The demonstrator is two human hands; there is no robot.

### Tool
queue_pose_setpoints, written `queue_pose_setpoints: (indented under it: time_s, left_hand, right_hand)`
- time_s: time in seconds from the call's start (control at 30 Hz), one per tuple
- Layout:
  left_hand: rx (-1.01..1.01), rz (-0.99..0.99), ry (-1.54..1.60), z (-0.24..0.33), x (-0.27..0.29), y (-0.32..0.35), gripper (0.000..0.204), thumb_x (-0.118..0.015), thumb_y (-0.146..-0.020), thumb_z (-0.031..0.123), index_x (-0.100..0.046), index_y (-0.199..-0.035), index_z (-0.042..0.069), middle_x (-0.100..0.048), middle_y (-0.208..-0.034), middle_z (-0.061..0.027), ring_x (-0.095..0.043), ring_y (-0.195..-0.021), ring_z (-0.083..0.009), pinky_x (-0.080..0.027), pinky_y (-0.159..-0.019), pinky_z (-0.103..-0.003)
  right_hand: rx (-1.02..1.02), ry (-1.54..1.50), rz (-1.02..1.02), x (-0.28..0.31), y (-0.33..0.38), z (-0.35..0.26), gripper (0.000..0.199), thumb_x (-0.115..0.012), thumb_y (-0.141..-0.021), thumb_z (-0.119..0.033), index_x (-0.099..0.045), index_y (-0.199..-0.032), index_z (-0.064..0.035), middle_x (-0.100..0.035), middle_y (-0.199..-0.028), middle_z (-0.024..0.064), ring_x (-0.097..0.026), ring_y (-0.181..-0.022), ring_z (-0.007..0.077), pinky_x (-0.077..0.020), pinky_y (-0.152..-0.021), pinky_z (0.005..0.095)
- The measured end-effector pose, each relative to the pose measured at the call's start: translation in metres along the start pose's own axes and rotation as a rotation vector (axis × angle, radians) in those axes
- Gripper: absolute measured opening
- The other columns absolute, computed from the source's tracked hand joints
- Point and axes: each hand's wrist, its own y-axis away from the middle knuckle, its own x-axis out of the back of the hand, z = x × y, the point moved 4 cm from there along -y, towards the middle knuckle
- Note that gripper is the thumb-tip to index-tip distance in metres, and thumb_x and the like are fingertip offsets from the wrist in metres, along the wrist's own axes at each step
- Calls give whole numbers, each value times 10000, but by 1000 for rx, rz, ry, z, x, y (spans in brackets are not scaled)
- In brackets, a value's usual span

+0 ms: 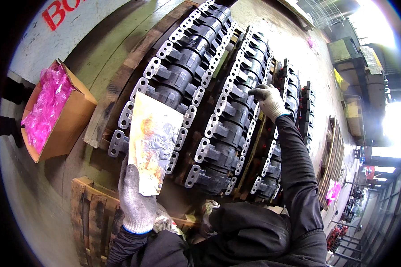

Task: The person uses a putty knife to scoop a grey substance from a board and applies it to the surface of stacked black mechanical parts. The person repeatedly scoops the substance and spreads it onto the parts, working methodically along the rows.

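Both gloved: my left hand (137,202) pinches a stained paper sheet (153,142); my right hand (267,100), fingers curled, presses a black casting (243,95).

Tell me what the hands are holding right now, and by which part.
The left hand grips a stained sheet of card by its bottom edge. The right hand holds nothing; its fingers rest on a row of dark metal castings.

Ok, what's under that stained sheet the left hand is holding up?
The stained sheet covers the near end of the left row of black castings; light lugs show on both sides. The parts directly beneath are hidden.
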Motion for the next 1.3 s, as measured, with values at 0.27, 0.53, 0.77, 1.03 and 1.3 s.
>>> queue_pose_setpoints:
  time_s: [0.27, 0.53, 0.77, 1.03, 1.3]
  left_hand:
    - [10, -1, -9, -3, -4, -1, 591, -533, -1041, 331, -407, -1516, 3, -526, -1460, -146, -541, -1321, -284, -453, -1085, -441]
    - [12, 10, -20, -1, -3, 1, 592, -535, -1040, 336, -411, -1512, 1, -522, -1464, -149, -539, -1324, -285, -446, -1093, -439]
    - [3, -2, -7, -1, -3, 0, 594, -541, -1038, 338, -415, -1512, 3, -534, -1454, -153, -549, -1315, -288, -449, -1093, -445]
    - [7, 32, -16, -2, 1, 1, 599, -552, -1031, 344, -420, -1505, 3, -551, -1434, -152, -564, -1296, -294, -472, -1066, -452]
    - [1, -6, -16, -2, -3, -2, 609, -562, -1027, 351, -419, -1504, 1, -558, -1425, -152, -577, -1280, -287, -481, -1049, -436]
  right_hand:
    - [-21, -32, -29, -7, -6, -3, 307, -688, -805, 20, -812, -995, -187, -730, -957, 107, -659, -964, 326, -536, -878, 412]
    - [-11, 21, -42, -2, 0, 2, 302, -695, -810, 12, -816, -989, -199, -732, -949, 104, -657, -977, 319, -535, -898, 394]
    - [-28, 0, -67, -5, -9, -6, 342, -678, -794, 29, -816, -1002, -205, -730, -972, 108, -646, -1013, 321, -525, -925, 407]
    - [34, 69, -106, 0, -13, -2, 320, -681, -784, 14, -813, -986, -194, -737, -996, 91, -656, -1012, 315, -525, -929, 414]
    - [72, 40, -61, -6, -13, 2, 305, -682, -787, 5, -812, -976, -197, -731, -961, 89, -663, -967, 315, -534, -884, 417]
